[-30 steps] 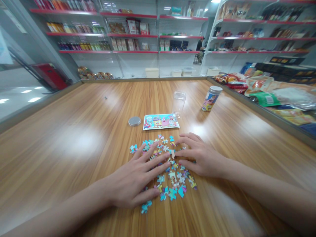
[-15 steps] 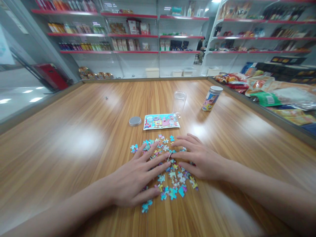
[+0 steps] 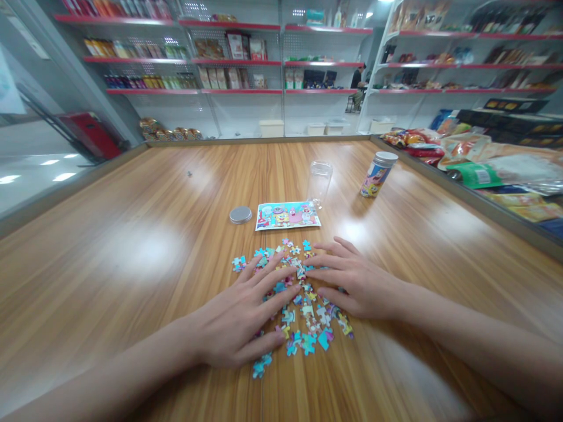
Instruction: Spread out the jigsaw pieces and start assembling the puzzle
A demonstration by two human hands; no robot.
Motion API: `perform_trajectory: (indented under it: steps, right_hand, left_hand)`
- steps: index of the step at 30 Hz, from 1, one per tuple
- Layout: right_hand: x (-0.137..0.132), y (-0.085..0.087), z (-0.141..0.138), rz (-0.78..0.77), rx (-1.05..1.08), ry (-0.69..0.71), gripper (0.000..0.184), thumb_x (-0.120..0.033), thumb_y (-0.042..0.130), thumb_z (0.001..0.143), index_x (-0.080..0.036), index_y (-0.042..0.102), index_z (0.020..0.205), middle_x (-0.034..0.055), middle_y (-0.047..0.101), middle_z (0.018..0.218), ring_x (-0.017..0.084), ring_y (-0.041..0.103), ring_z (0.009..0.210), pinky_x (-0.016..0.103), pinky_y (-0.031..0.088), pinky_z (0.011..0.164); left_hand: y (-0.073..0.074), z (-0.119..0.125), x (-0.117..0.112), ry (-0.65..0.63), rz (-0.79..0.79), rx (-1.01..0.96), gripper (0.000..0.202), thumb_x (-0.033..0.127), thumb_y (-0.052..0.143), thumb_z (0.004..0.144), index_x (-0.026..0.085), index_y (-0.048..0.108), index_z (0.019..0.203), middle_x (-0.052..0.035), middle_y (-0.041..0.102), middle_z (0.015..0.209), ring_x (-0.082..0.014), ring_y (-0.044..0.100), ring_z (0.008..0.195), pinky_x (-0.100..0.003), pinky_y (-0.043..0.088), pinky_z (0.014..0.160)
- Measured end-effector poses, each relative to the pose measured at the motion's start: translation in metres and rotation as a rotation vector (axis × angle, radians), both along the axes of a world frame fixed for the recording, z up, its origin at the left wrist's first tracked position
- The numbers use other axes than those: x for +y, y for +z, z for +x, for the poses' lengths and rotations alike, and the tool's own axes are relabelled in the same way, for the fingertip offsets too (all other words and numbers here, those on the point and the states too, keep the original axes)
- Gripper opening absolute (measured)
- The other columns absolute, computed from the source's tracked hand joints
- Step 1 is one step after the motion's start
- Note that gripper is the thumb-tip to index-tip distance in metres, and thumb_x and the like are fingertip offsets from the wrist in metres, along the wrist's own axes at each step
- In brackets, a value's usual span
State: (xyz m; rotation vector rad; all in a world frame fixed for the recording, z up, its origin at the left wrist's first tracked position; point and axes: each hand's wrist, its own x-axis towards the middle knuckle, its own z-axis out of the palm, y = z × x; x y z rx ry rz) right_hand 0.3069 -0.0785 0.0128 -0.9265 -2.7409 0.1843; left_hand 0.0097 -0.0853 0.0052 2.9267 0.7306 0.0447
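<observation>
Loose jigsaw puzzle pieces [image 3: 308,343], mostly light blue with some yellow and pink, lie in a spread heap on the wooden table. Over the heap's left side my left hand [image 3: 246,310] rests palm down, fingers spread, hiding some pieces. My right hand [image 3: 354,278] reaches in from the other side with its fingers apart, its fingertips touching pieces. One light piece [image 3: 301,272] lies between the fingertips of both hands. Just beyond the heap is a picture card [image 3: 288,216] with cartoon figures.
Left of the card lies a silver lid [image 3: 240,215]. A clear jar [image 3: 320,183] stands behind the card, and a lidded cartoon canister [image 3: 377,174] is farther right. Packaged snacks [image 3: 475,158] sit beyond the table's right edge. Stocked shelves [image 3: 237,63] line the back, where a person [image 3: 357,88] sits.
The piece between my fingertips was tilted up on edge and now lies flatter. My left index and middle fingers have drawn back slightly; my right hand has barely shifted.
</observation>
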Motion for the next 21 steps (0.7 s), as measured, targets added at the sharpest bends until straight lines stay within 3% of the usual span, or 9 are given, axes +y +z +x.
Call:
perform_trajectory:
  steps: [7, 11, 17, 21]
  right_hand:
    - [0.0018, -0.0014, 0.0023, 0.027, 0.031, -0.006, 0.032, -0.029, 0.055, 0.098, -0.025, 0.063, 0.129, 0.0042, 0.062, 0.137, 0.030, 0.041, 0.138, 0.060, 0.025, 0.115]
    - [0.0032, -0.0010, 0.0042, 0.065, 0.065, -0.006, 0.025, -0.026, 0.055, 0.098, -0.023, 0.069, 0.118, 0.0055, 0.064, 0.133, 0.028, 0.047, 0.133, 0.057, 0.027, 0.115]
    - [-0.0016, 0.0013, -0.0002, 0.020, 0.069, 0.074, 0.038, -0.027, 0.057, 0.097, -0.023, 0.060, 0.134, 0.0048, 0.062, 0.138, 0.028, 0.039, 0.140, 0.056, 0.025, 0.117]
    - [-0.0024, 0.0015, -0.0012, 0.013, 0.055, 0.095, 0.032, -0.029, 0.057, 0.097, -0.024, 0.065, 0.128, 0.0043, 0.062, 0.137, 0.029, 0.039, 0.139, 0.058, 0.026, 0.116]
  left_hand:
    - [0.0021, 0.0023, 0.0004, -0.034, 0.017, 0.018, 0.069, 0.052, 0.042, 0.100, 0.030, 0.015, 0.160, 0.0032, 0.006, 0.168, -0.0390, -0.004, 0.155, -0.069, 0.011, 0.123]
    - [0.0012, 0.0017, 0.0002, -0.037, 0.013, 0.017, 0.069, 0.052, 0.042, 0.100, 0.029, 0.016, 0.160, 0.0038, 0.007, 0.168, -0.0387, -0.005, 0.154, -0.069, 0.010, 0.123]
    - [0.0007, 0.0022, 0.0004, -0.031, 0.004, -0.014, 0.071, 0.051, 0.046, 0.099, 0.030, 0.017, 0.160, 0.0012, 0.005, 0.169, -0.0394, -0.003, 0.155, -0.067, 0.011, 0.123]
    - [0.0022, 0.0028, -0.0003, -0.004, -0.018, -0.006, 0.070, 0.054, 0.046, 0.099, 0.033, 0.018, 0.159, -0.0004, 0.002, 0.169, -0.0414, 0.002, 0.154, -0.069, 0.015, 0.121]
